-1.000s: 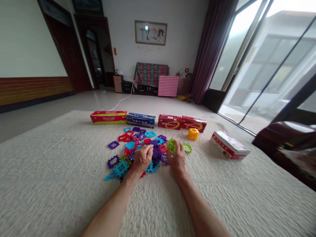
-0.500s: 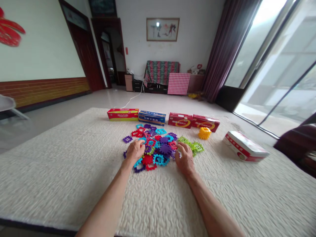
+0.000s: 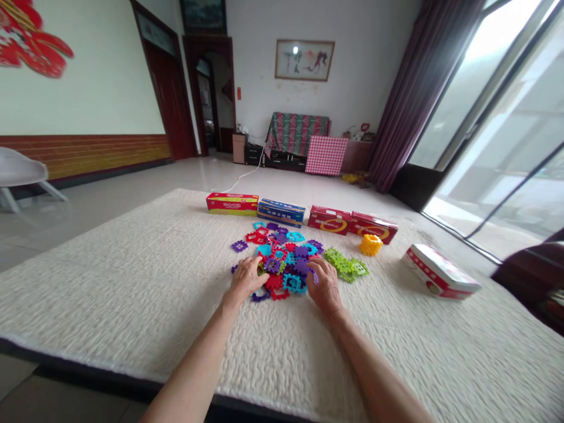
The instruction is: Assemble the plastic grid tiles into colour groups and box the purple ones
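Note:
A pile of toothed plastic building pieces [image 3: 293,284], red, blue, purple and green, lies between my hands. My left hand [image 3: 245,279] is at the pile's left side, its thumb and fingers apart. A green piece [image 3: 261,269] shows in the gap by that hand; I see no firm grip on it. At the right edge of the pile, my right hand [image 3: 326,285] has its fingers curled. A purple toothed piece [image 3: 314,275] sits between its thumb and fingers. Joined green pieces [image 3: 346,265] lie just right of that hand. Farther right stands a yellow cube of joined pieces [image 3: 371,245].
Along the far side of the cream quilted cover [image 3: 154,276] stand a red-and-yellow box [image 3: 232,204], a blue box [image 3: 281,212] and two red boxes [image 3: 329,220]. A white-and-red box [image 3: 440,271] lies at the right. A white chair [image 3: 22,167] is off to the left.
The view has shifted, so the room sits farther right. My right hand has come in closer to the pile and its fingers now close about a purple piece. My left hand has opened slightly.

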A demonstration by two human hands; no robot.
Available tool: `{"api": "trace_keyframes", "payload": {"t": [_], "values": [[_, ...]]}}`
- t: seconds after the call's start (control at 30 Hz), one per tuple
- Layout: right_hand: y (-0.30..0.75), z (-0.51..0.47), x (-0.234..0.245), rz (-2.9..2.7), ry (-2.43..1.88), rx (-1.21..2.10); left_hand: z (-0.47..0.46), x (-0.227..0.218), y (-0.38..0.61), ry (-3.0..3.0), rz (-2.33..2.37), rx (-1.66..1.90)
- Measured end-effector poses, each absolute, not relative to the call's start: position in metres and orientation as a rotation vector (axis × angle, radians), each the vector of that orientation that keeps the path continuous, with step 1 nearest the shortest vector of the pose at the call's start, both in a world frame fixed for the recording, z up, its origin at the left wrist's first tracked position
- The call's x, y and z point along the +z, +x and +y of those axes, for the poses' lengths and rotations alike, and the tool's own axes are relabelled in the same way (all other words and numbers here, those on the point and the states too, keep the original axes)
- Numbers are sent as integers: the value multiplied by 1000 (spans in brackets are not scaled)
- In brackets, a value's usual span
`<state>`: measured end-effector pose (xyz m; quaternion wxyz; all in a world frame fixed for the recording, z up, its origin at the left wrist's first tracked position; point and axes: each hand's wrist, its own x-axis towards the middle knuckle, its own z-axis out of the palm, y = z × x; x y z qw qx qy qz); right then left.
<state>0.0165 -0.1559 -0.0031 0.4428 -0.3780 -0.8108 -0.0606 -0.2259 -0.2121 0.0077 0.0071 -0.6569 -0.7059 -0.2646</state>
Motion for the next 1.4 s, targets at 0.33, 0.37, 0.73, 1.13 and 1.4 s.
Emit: {"api": "trace_keyframes", "payload": {"t": [0.33, 0.37, 0.73, 1.13, 1.4], "values": [[-59, -180, 25, -2269, -1213, -63, -209, -4, -225, -1981, -2201, -959], [-61, -180, 24, -2280, -1238, -65, -209, -5, -225, -1982, -2188, -977], [-65, -160, 35, -2325, -1219, -91, -202, 1, -227, -1841, -2203, -1277], [-59, -148, 37, -2077, -1032, 295, -202, 19, -229, -1685, -2264, -1633], [-71, -181, 17, -1832, -886, 667, -202, 26, -209, -1835, -2124, -2296]]}}
